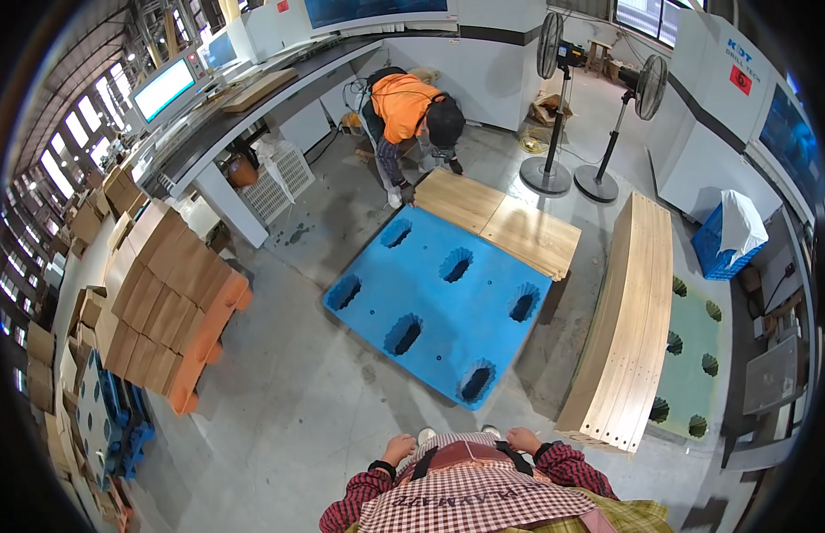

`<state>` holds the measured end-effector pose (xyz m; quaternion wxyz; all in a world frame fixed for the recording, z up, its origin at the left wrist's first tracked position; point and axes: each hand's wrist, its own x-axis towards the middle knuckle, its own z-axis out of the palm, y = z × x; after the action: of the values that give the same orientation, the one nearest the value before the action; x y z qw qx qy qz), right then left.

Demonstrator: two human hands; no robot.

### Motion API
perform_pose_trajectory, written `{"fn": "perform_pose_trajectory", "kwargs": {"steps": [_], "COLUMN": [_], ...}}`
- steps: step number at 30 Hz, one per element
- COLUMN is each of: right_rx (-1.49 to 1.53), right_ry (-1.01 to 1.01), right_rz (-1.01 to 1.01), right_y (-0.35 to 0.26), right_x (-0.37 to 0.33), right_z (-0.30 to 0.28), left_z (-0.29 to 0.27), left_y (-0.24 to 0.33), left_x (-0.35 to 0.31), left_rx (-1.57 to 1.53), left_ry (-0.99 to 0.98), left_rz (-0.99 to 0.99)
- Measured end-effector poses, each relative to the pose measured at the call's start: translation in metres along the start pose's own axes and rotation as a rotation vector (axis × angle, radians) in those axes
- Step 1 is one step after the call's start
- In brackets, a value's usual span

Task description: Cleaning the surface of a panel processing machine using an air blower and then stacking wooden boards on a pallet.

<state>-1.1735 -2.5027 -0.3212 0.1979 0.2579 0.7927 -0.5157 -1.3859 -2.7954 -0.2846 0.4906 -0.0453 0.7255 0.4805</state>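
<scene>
At the lower edge, my left hand (399, 450) hangs beside my checked apron (470, 484), its fingers curled in. My right hand (523, 439) is held likewise on the apron's other side, loosely closed. I see nothing held in either one. Ahead of my shoes lies a blue plastic pallet (435, 320) with several oval recesses. Against its far edge are wooden panels (492, 218) laid flat. A co-worker in an orange vest (404, 107) bends over there, gloved hands at the panels' far left end and the pallet's corner.
To the right, a tall stack of wooden boards (621, 320) stands on a pale green pallet (692, 364). Brown boards are piled on an orange pallet (213, 346) at left. Two standing fans (599, 182), a blue crate (728, 240) and a long workbench (244, 98) stand farther off.
</scene>
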Motion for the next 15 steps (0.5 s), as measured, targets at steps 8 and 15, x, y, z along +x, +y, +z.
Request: {"fn": "perform_pose_trajectory", "kwargs": {"steps": [8, 15], "right_rx": [0.205, 0.153], "right_ry": [0.003, 0.01], "right_rz": [0.175, 0.12], "right_y": [-0.02, -0.022], "right_x": [-0.009, -0.011], "right_z": [-0.005, -0.007], "left_z": [0.001, 0.002], "left_y": [0.005, -0.001], "left_x": [-0.005, -0.002], "left_rx": [0.017, 0.02], "left_ry": [-0.004, 0.04], "left_rz": [-0.001, -0.018]}}
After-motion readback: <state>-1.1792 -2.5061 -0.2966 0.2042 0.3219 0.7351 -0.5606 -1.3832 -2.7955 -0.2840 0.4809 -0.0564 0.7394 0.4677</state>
